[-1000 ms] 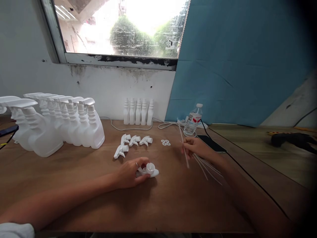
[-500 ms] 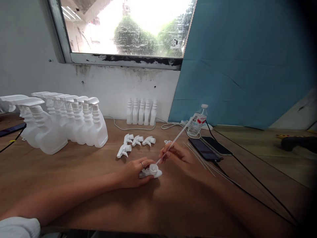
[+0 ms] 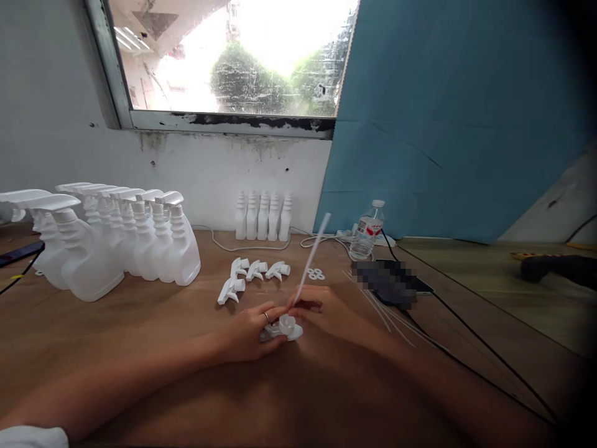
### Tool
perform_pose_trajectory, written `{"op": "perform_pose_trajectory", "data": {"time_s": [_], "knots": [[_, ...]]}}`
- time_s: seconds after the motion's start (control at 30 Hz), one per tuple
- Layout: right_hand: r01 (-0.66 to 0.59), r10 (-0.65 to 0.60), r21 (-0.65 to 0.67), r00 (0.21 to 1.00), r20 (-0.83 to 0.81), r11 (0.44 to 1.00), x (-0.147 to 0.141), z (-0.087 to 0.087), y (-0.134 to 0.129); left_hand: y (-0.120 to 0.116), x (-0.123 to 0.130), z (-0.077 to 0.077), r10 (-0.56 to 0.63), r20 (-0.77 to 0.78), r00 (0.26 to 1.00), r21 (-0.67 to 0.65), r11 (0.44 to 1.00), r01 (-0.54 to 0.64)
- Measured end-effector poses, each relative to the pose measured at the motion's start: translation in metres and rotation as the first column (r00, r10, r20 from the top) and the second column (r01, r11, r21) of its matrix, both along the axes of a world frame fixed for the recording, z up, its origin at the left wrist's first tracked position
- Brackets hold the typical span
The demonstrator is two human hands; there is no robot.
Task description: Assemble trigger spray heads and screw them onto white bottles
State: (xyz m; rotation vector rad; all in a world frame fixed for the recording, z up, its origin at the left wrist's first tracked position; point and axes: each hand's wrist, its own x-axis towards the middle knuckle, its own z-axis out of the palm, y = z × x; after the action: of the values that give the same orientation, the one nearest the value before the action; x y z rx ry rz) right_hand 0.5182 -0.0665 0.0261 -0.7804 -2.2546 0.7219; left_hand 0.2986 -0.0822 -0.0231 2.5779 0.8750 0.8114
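My left hand [image 3: 254, 331] is closed on a white spray head [image 3: 295, 333] that lies on the table with its round collar facing up. Pinched in my right hand [image 3: 321, 308] is a thin white tube [image 3: 313, 256], standing nearly upright and leaning slightly right. Its lower end is at the collar, partly hidden by my fingers. Several more spray heads [image 3: 256, 270] lie beyond my left hand. Small white rings [image 3: 316, 274] sit beyond my right hand.
White spray bottles [image 3: 93, 264] stand at the left. Small white bottles [image 3: 263, 216] line the wall. At the right are a water bottle [image 3: 367, 231], blurred phones, black cables and loose thin tubes [image 3: 387, 316] on the brown table [image 3: 186, 398].
My right hand has moved left and down to the spray head, and the tube has swung more upright. My left hand keeps its hold. The view has shifted slightly.
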Motion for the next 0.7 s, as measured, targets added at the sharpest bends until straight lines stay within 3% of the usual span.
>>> {"op": "perform_pose_trajectory", "data": {"time_s": [0.2, 0.63, 0.7], "knots": [[0.015, -0.015, -0.065, 1.0, -0.004, 0.998, -0.005, -0.008, -0.001, 0.0, 0.0, 0.003, -0.05, -0.007, 0.999, -0.052, 0.997, 0.049], [-0.031, 0.015, 0.179, 0.996, 0.091, 0.983, -0.009, -0.012, -0.007, 0.002, 0.0, 0.003, -0.1, 0.014, 0.995, -0.076, 0.992, 0.1], [-0.004, -0.008, 0.163, 0.997, 0.074, 0.987, -0.008, -0.015, -0.009, 0.002, 0.001, 0.003, -0.088, 0.01, 0.996, -0.081, 0.993, 0.088]]}}
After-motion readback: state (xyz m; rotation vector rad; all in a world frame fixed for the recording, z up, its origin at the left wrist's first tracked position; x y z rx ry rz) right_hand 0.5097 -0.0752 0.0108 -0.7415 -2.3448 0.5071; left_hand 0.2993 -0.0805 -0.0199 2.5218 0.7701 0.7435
